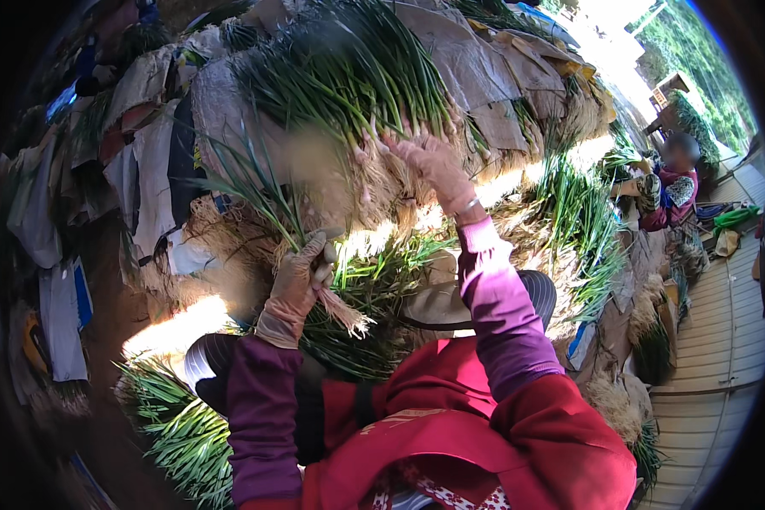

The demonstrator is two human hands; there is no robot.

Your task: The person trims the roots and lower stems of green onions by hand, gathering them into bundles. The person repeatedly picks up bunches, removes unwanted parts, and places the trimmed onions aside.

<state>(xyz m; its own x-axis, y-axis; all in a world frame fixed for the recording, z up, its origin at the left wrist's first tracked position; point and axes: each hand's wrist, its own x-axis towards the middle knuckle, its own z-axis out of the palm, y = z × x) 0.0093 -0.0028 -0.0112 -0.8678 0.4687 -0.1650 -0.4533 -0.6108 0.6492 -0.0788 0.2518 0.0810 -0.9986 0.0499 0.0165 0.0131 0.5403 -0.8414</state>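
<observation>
My left hand (296, 287), in a pale glove, is closed around a small bunch of green onion-like plants (280, 213); their leaves point up and left, their pinkish roots hang down to the right. My right hand (430, 162), with a band at its wrist, reaches to the root ends of a large row of similar plants (357, 76) laid over sacks. Its fingers touch the pale stems; whether they grip any is hidden. Loose green leaves (376, 287) lie between my arms.
Another person (672, 191) sits at the right beside more plants. Woven sacks (478, 70) cover heaps at the back. Cut leaves (191, 427) lie at lower left, a tall green bundle (580, 223) at right. Corrugated sheeting (707, 357) runs along the right side.
</observation>
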